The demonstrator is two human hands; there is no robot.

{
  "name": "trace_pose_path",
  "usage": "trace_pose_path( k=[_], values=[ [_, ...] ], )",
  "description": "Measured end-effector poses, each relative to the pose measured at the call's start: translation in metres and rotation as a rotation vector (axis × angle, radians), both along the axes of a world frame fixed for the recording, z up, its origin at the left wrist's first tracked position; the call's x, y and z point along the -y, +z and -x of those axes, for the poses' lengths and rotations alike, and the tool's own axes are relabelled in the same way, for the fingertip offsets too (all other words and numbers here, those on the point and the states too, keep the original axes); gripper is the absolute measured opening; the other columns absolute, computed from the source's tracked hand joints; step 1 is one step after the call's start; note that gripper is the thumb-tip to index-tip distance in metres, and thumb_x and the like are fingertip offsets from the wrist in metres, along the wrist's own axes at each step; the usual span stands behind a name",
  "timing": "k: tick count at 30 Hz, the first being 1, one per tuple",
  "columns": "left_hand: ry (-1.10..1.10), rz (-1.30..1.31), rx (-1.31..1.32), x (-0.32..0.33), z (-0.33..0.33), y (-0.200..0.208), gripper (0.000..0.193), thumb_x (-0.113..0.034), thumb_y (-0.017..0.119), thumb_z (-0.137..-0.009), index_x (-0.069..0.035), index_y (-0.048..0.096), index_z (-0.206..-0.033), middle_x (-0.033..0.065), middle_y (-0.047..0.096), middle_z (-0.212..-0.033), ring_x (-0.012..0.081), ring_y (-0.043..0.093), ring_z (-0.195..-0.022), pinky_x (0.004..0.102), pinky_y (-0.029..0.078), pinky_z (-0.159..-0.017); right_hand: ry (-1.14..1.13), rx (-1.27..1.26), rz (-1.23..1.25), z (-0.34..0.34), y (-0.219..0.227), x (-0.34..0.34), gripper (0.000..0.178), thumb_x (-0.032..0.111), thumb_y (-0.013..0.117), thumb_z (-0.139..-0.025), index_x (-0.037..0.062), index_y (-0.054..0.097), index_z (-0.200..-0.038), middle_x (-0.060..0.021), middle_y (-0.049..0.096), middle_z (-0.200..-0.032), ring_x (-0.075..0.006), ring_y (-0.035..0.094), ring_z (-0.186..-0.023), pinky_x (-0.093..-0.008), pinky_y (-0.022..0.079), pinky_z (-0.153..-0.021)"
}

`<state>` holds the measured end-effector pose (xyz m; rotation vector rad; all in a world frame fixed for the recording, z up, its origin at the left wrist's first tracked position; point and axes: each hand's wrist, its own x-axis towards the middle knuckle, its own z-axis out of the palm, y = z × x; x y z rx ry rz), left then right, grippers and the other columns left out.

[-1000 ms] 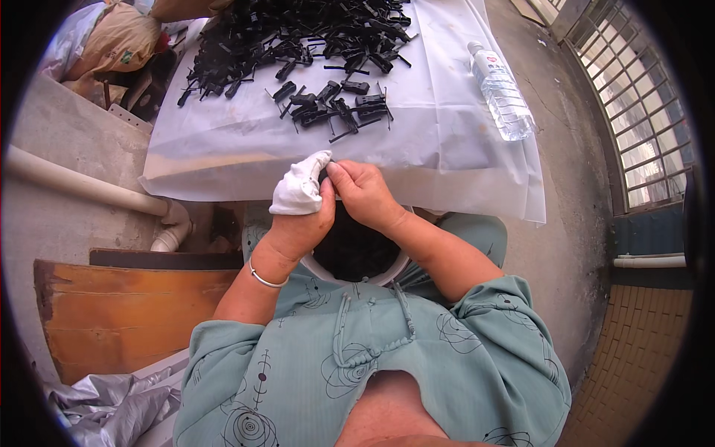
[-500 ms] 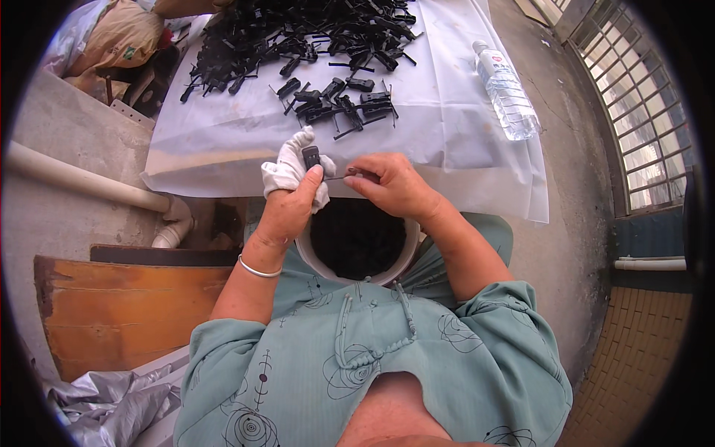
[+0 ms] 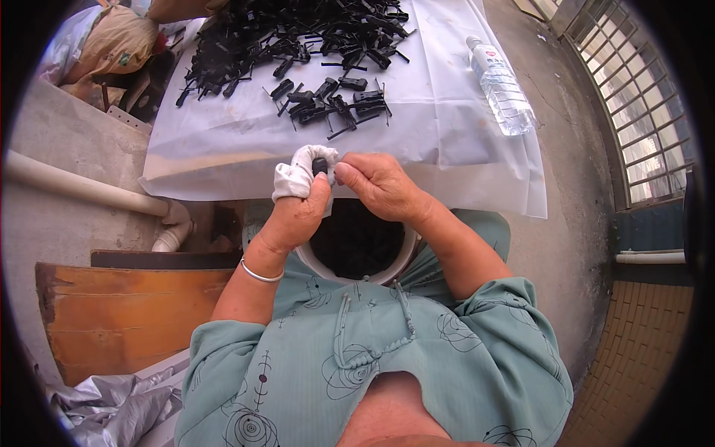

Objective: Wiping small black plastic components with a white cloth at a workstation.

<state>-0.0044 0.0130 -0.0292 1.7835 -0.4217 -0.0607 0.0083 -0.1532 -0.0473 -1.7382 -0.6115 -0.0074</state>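
My left hand [image 3: 299, 205], its fingers covered by a white glove [image 3: 293, 182], is closed round a small black plastic part [image 3: 319, 165], with the bare thumb pressed on it. Right beside it my right hand [image 3: 383, 186] is bare, with thumb and forefinger pinched together at the part's side. Whatever those fingertips hold is too small to make out. Both hands are over the table's near edge, above a white bucket [image 3: 410, 249] of dark contents between my knees. Beyond them a small group of similar black parts [image 3: 331, 104] with thin stems lies on the white plastic sheet [image 3: 439, 153].
A large heap of black parts [image 3: 290, 37] covers the far side of the table. To the right lies a clear water bottle [image 3: 503, 93]. At the left are a pale pipe [image 3: 82, 182], an orange-brown board [image 3: 134, 313] and bags [image 3: 123, 45]. A barred window [image 3: 637, 104] is far right.
My hands have drawn closer together, the right fingers now against the left hand. The black part has turned in my left hand, and the thin strip seen between the hands no longer shows.
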Motion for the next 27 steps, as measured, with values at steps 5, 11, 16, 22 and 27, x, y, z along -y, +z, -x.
trace_pose_path(
  k=[5,11,16,22,27],
  values=[
    [0.104,-0.211,0.279,0.012,0.005,-0.005,0.023,-0.004,0.044,-0.081,0.001,0.047,-0.103,0.0152,0.055,-0.079,0.025,0.054,-0.069,0.0326,0.044,-0.066,-0.082,0.002,0.032,0.005,0.002,-0.011,0.021,0.015,0.052,-0.088,-0.0007,0.053,-0.074,-0.0134,0.049,-0.061,-0.0207,0.041,-0.053,-0.0309,0.039,-0.053],
    [0.092,-0.245,0.186,0.007,0.007,0.0,0.027,-0.006,0.046,-0.08,0.001,0.048,-0.105,0.0203,0.056,-0.085,0.0359,0.055,-0.079,0.0375,0.045,-0.071,-0.091,-0.012,0.04,0.002,-0.001,-0.008,0.022,0.015,0.051,-0.087,-0.0012,0.053,-0.073,-0.014,0.052,-0.062,-0.0246,0.042,-0.051,-0.0326,0.04,-0.051],
    [-0.057,-0.627,0.469,-0.009,-0.004,0.007,0.028,-0.015,0.054,-0.084,-0.001,0.055,-0.108,0.0191,0.057,-0.099,0.0357,0.052,-0.099,0.0364,0.042,-0.086,-0.505,0.347,0.43,-0.029,0.007,0.018,0.018,0.018,0.053,-0.086,0.0016,0.055,-0.079,-0.0133,0.059,-0.067,-0.0297,0.054,-0.056,-0.0367,0.044,-0.052],
    [0.208,-0.172,0.203,0.006,-0.009,-0.007,0.015,-0.006,0.056,-0.081,-0.002,0.061,-0.095,0.0154,0.059,-0.092,0.0313,0.058,-0.085,0.0343,0.046,-0.075,-0.441,0.463,0.745,-0.035,-0.009,0.018,0.007,0.013,0.055,-0.081,0.0063,0.053,-0.08,-0.0099,0.056,-0.067,-0.0297,0.057,-0.061,-0.0404,0.046,-0.053],
    [0.285,-0.471,0.55,0.011,-0.029,-0.006,0.021,-0.012,0.057,-0.081,-0.001,0.058,-0.099,0.0158,0.059,-0.092,0.0318,0.058,-0.083,0.034,0.046,-0.072,-0.297,0.596,0.683,-0.016,0.001,0.016,0.005,0.009,0.056,-0.079,0.0065,0.052,-0.078,-0.0068,0.05,-0.063,-0.0276,0.056,-0.058,-0.0376,0.046,-0.051]
  ],
)
